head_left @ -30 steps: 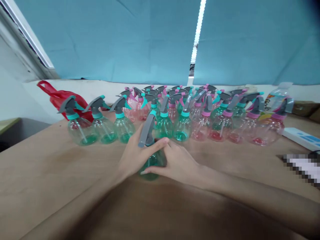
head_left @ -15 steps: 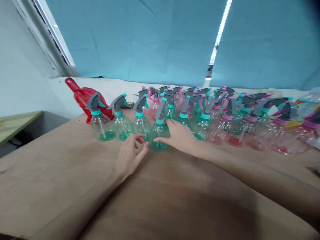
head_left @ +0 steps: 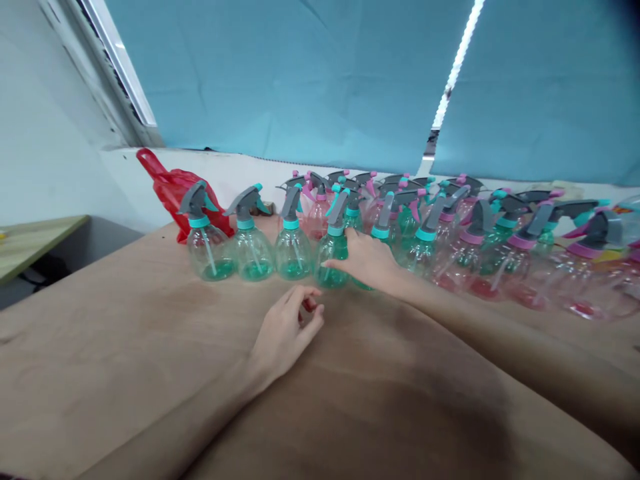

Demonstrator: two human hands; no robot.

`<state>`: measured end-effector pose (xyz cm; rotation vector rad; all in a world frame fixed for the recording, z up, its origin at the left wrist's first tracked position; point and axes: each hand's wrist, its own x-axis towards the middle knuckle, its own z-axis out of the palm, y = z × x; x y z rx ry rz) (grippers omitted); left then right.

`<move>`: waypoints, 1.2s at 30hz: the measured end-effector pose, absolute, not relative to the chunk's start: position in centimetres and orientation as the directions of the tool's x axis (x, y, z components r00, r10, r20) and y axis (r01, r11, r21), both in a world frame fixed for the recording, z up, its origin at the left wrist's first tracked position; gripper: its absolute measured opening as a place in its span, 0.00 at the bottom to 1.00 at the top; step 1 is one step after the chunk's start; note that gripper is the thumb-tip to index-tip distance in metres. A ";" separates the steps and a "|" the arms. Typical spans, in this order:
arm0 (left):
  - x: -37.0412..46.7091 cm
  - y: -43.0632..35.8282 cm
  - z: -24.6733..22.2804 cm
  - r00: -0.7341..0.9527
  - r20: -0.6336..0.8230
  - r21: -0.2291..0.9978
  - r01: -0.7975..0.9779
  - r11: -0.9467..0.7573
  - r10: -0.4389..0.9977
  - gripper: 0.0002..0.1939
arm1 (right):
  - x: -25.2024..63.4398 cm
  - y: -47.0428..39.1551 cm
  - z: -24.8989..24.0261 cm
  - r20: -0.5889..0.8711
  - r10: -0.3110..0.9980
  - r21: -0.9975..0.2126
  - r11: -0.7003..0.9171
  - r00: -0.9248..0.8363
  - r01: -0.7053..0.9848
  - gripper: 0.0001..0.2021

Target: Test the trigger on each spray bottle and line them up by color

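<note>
My right hand point(head_left: 367, 263) is wrapped round the body of a clear green spray bottle point(head_left: 327, 257) with a grey trigger head and turquoise collar. The bottle stands upright in the front row. My left hand point(head_left: 290, 327) hovers over the table in front of it, fingers curled and apart from the thumb, holding nothing. To the left of the held bottle stand a green spray bottle point(head_left: 293, 250), another green spray bottle point(head_left: 254, 252) and a leftmost green spray bottle point(head_left: 209, 250), all upright.
Several pink and green spray bottles point(head_left: 470, 257) crowd the table's right and back. A red plastic bag point(head_left: 175, 193) lies at the back left. Behind the wooden table point(head_left: 125, 333) hangs a blue curtain point(head_left: 300, 80). A lighter table point(head_left: 45, 240) stands at far left.
My right hand has pushed the green spray bottle back into line with the front row. My left hand has drawn away from the bottles, toward me and to the right. The view has shifted slightly.
</note>
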<state>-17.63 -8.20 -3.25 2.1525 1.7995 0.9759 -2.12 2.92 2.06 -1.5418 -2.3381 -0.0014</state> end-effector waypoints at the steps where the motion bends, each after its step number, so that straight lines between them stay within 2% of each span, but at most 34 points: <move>1: -18.0 -7.9 -3.1 0.014 0.367 0.519 0.827 -0.217 0.930 0.09 | -2.1 3.0 2.1 0.276 0.895 -0.185 0.409 -0.352 0.894 0.30; 3: -18.7 -7.1 -2.3 -0.091 0.368 0.511 0.851 -0.120 0.925 0.14 | -2.1 3.0 2.1 0.269 0.897 -0.190 0.408 -0.352 0.893 0.32; 5: -19.3 -6.0 -1.3 -0.190 0.374 0.476 0.879 -0.012 0.908 0.23 | -2.1 3.1 2.1 0.264 0.898 -0.195 0.408 -0.352 0.892 0.33; 8: -19.5 -4.0 0.4 -0.264 0.346 0.380 0.917 0.123 0.900 0.37 | -2.2 3.1 2.2 0.259 0.899 -0.203 0.408 -0.353 0.890 0.33; 11: -19.2 -2.1 1.5 -0.308 0.330 0.269 0.937 0.223 0.892 0.44 | -2.2 3.1 2.3 0.262 0.897 -0.206 0.413 -0.357 0.887 0.33; 15: -19.4 -0.6 1.8 -0.311 0.302 0.175 0.947 0.268 0.901 0.42 | -2.2 3.2 2.3 0.279 0.889 -0.209 0.424 -0.362 0.881 0.32; 22: -20.0 -1.1 2.2 -0.273 0.244 0.109 0.961 0.254 0.930 0.37 | -2.4 3.4 1.9 0.302 0.886 -0.250 0.431 -0.353 0.867 0.31; 33: -20.2 -1.8 2.6 -0.265 0.223 0.118 0.963 0.244 0.938 0.40 | -1.3 2.4 1.6 0.374 0.841 -0.322 0.512 -0.390 0.796 0.38; 34: -20.1 -2.3 2.8 -0.265 0.224 0.124 0.962 0.243 0.938 0.39 | -0.5 1.9 1.8 0.393 0.829 -0.326 0.531 -0.399 0.782 0.36; 36: -19.8 -3.5 3.0 -0.264 0.221 0.134 0.962 0.239 0.939 0.37 | 1.5 0.9 2.1 0.466 0.786 -0.351 0.586 -0.407 0.730 0.25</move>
